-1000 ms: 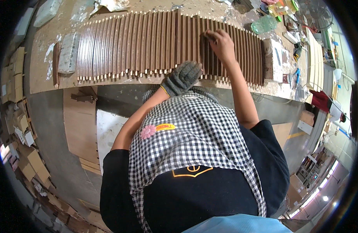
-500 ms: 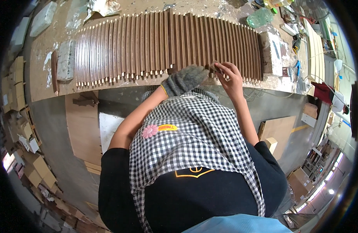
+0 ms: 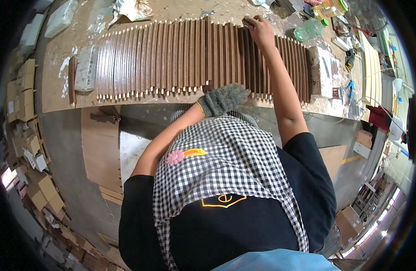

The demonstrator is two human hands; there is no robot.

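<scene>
Right hand (image 3: 261, 32) has moved to the far ends of the brown sticks (image 3: 171, 58). At their near ends, the gloved left hand (image 3: 223, 100), its grip hidden, likely steadies them. Pale blocks (image 3: 85, 67) left and right seemingly brace the row. Far, bent right fingers pinch a dark pad (image 3: 249, 21).

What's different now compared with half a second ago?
The bare right hand, pinching a small dark brown piece, has moved forward, from near the closer ends to the far ends of the long brown pale-tipped wooden strips. Nothing was visibly picked up or released. The left hand in its dark grey knitted glove stays put, as do the strips.
</scene>
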